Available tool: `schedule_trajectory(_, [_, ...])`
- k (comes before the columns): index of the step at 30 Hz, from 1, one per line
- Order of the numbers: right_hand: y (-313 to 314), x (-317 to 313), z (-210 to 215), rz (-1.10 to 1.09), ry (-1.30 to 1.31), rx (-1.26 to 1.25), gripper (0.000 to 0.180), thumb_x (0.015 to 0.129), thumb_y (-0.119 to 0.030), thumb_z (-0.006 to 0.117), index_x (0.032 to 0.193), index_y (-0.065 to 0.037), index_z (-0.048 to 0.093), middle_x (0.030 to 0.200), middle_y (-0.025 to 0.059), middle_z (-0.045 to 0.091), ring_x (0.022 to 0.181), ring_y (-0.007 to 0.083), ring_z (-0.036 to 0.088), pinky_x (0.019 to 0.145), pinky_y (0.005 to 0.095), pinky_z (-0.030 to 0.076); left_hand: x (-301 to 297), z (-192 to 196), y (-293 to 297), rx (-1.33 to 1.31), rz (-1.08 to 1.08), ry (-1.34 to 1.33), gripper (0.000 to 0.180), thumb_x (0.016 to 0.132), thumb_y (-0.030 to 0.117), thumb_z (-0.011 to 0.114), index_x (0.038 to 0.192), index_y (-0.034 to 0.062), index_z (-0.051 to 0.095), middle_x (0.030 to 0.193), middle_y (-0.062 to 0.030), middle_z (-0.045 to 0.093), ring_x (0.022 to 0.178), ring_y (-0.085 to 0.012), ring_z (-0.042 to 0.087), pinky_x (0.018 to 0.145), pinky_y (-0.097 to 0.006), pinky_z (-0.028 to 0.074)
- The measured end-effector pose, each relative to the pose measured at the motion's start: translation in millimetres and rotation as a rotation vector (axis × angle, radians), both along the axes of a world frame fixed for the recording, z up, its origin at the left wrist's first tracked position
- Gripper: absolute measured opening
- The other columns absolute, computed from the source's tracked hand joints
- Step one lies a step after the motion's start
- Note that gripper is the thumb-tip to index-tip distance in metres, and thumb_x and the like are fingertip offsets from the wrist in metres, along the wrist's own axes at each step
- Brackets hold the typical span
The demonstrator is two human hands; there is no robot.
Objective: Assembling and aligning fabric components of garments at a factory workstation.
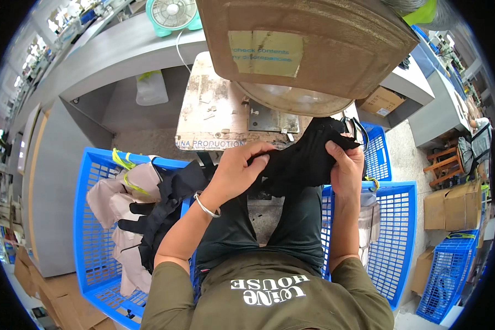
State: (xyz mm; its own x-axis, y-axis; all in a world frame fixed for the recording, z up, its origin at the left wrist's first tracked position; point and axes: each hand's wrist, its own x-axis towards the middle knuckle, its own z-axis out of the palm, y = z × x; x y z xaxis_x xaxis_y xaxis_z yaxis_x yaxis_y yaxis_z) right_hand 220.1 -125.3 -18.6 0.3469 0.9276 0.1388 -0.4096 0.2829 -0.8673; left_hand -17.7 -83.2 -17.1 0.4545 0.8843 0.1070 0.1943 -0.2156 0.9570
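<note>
Black cloth (300, 165), one piece: at near edge of worn bench (203, 118). Left hand (245, 169): bench's near edge, fingers pinching cloth. Right hand (347, 168): bench's near right, fingers gripping cloth.

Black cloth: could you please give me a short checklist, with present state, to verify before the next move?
1. Left hand grips black cloth: ok, thumb and fingers close on it.
2. Right hand grips it too: ok, near the other end, thumb on top.
3. Cloth smooth: not ok, folds show between the hands.
4. Table free of scraps: not ok, small bits lie on it.
5. Spot under the machine visible: not ok, its brown head covers the view.
6. Cloth edges aligned: cannot tell, fingers and folds hide them.
</note>
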Motion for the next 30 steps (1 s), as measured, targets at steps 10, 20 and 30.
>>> schedule_trajectory(10, [-15.2, 1.6, -1.1, 0.134, 0.050, 0.034, 0.019, 0.077, 0.012, 0.068, 0.091, -0.001, 0.064, 0.092, 0.0075, 0.068, 0.084, 0.0156, 0.065, 0.077, 0.0273, 0.052, 11.4, -18.6, 18.9, 0.591, -0.174, 0.192, 0.018, 0.079, 0.006, 0.063, 0.096, 0.0069, 0.070, 0.102, -0.0077, 0.067, 0.092, -0.0278, 0.060, 0.081, -0.036, 0.048])
schedule_trajectory(20, [-25.2, 19.3, -2.6, 0.072, 0.028, -0.015, 0.021, 0.078, 0.010, 0.069, 0.095, -0.001, 0.062, 0.090, 0.0070, 0.068, 0.080, 0.0149, 0.065, 0.076, 0.0271, 0.052, 36.8, -3.4, -1.1, 0.477, 0.044, 0.101, 0.038, 0.070, 0.010, 0.077, 0.106, 0.0080, 0.068, 0.091, -0.0078, 0.066, 0.087, -0.0282, 0.063, 0.077, -0.034, 0.049])
schedule_trajectory(30, [7.3, 13.0, -1.4, 0.058, 0.042, -0.011, 0.016, 0.082, 0.004, 0.069, 0.097, -0.002, 0.065, 0.093, 0.0074, 0.070, 0.083, 0.0152, 0.066, 0.079, 0.0285, 0.052, 24.7, -15.2, 8.0, -0.278, -0.279, -0.124, 0.021, 0.093, 0.011, 0.063, 0.106, -0.0053, 0.066, 0.091, 0.0039, 0.064, 0.085, -0.0041, 0.053, 0.078, -0.021, 0.044])
